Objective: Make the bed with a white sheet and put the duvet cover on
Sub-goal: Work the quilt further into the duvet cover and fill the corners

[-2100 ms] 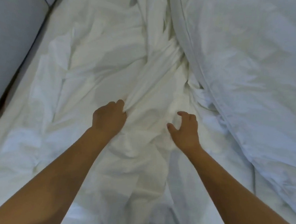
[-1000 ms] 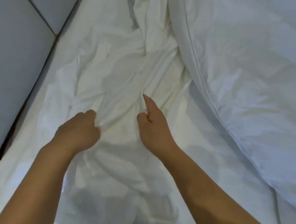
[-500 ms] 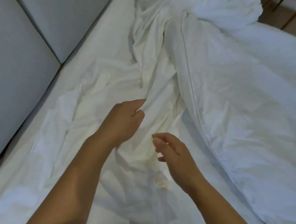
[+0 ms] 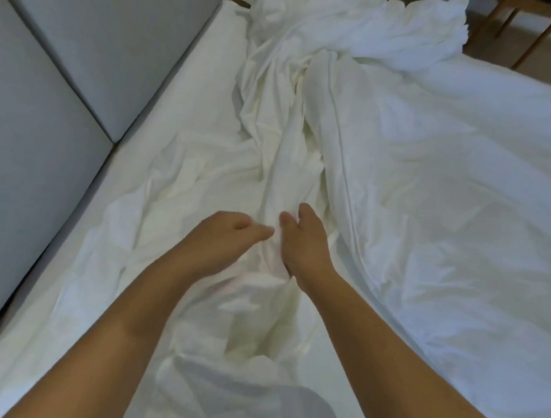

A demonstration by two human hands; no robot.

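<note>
One bed (image 4: 197,72) fills our view and carries the white sheet (image 4: 286,134), our marker. Left of the sheet, grey padded panels (image 4: 83,48) run along the bed's edge. Right of the sheet, touching it, the duvet (image 4: 448,188) lies spread and rumpled, its seamed edge against the sheet. Sheet itself: bunched into a long ridge down the bed's middle, looser and flatter toward its left side. Beyond the sheet's far end, to the right, wooden furniture legs (image 4: 524,33). We see the right hand (image 4: 307,243) on the ridge's near part, grip pinching a fold of sheet between thumb and fingers. Left hand (image 4: 223,241) just left of that fold, blurred; we cannot tell its grip.
</note>
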